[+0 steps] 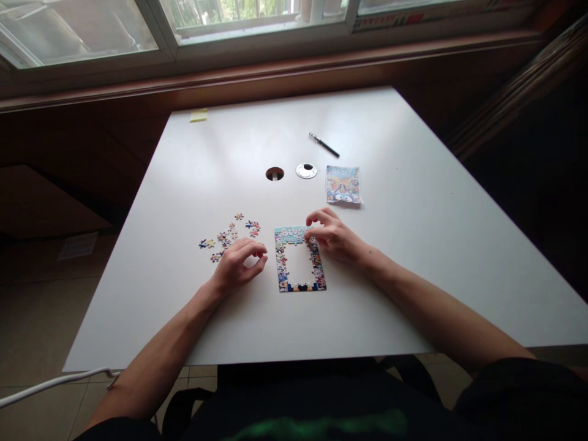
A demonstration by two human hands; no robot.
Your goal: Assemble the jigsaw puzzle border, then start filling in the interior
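A jigsaw puzzle border (281,285) lies flat in front of me. Its printed pieces form a rectangular frame, with white tabletop showing through the middle. My right hand (337,239) rests at the border's upper right corner, its curled fingers apart and a fingertip touching the printed top strip. Left of the border, my left hand (239,264) hovers low over the table, thumb and index finger bent toward each other with a gap between them. Loose puzzle pieces (223,237) lie scattered just beyond the left hand, which partly covers the nearest ones.
The white table (367,318) carries a printed puzzle picture sheet (343,185) at right, a black pen (324,145), and a round metal cover (306,171) beside a cable hole (274,174). A yellow sticky note (199,115) marks the far left corner. A white cable (59,381) hangs near the front left.
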